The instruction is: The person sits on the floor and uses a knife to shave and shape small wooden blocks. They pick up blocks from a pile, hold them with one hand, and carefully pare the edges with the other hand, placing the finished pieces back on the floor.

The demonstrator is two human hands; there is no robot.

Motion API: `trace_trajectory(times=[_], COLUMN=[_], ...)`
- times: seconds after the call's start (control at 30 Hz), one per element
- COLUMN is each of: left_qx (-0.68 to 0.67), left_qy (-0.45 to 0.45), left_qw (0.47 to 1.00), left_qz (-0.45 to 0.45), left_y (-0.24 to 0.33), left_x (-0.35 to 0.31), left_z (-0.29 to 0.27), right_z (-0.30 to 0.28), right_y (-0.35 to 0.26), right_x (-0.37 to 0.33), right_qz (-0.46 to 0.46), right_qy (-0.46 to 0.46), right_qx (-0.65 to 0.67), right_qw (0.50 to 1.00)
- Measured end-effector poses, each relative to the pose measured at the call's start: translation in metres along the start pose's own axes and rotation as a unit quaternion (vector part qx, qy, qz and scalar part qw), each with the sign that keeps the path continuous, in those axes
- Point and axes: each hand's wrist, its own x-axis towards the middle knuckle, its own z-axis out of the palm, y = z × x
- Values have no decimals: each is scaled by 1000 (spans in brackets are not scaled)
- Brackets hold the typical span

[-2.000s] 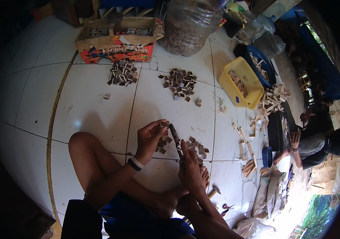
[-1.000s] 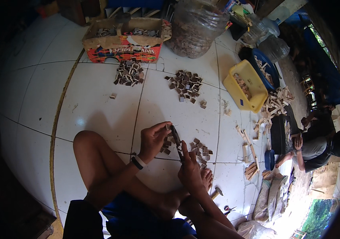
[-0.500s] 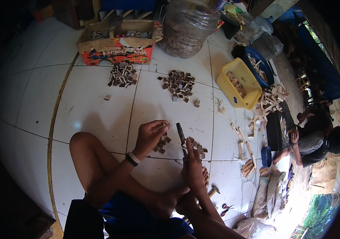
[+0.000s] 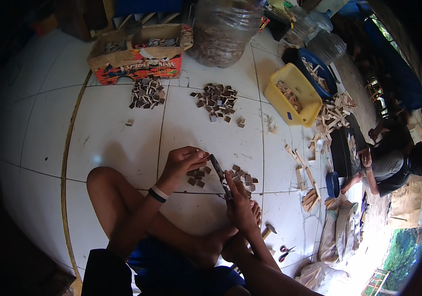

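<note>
My left hand (image 4: pixel 183 162), with a white and black band at its wrist, is closed in a pinch. What its fingertips hold is too small to make out. My right hand (image 4: pixel 241 207) grips a long, narrow dark tool (image 4: pixel 219 172) with pale patches; its exact kind does not show. The tool slants up and leftward, its tip close to my left fingertips. Beneath the hands, small brown square wooden pieces lie on the floor, one cluster (image 4: pixel 199 176) below my left hand and another (image 4: pixel 247 178) just right of the tool.
Farther off lie two heaps of square pieces (image 4: pixel 146 92) (image 4: pixel 217 102), before a divided cardboard box (image 4: pixel 139 66) and a filled plastic bag (image 4: pixel 226 39). Rightward are a yellow tub (image 4: pixel 303 111), wood strips (image 4: pixel 337 111) and a seated person (image 4: pixel 393 170). A hammer (image 4: pixel 269 230) and scissors (image 4: pixel 285 253) lie near my foot.
The dark tool tilts more to the left, and its tip has come nearer to my left fingertips. The view has shifted slightly; both hands keep their grip.
</note>
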Motion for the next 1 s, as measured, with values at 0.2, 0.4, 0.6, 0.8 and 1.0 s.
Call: trace_trajectory(times=[0.2, 0.4, 0.6, 0.8, 1.0], left_qx=[-9, 5, 21, 19, -46], left_qy=[-17, -38, -41, -42, -57], left_qw=[1000, 999, 999, 999, 997], left_qz=[14, 23, 20, -1, 2], left_y=[0, 2, 5, 8, 2], left_x=[0, 1, 1, 1, 0], left_z=[-2, -4, -4, -6, 6], right_z=[0, -1, -3, -3, -1], right_y=[-4, -8, -11, -13, -11], right_x=[2, 0, 0, -1, -2], right_qz=[-29, -31, 26, 18, 26], right_qy=[17, 25, 1, 1, -9], right_qx=[11, -1, 3, -4, -3], right_qw=[999, 999, 1000, 1000, 1000])
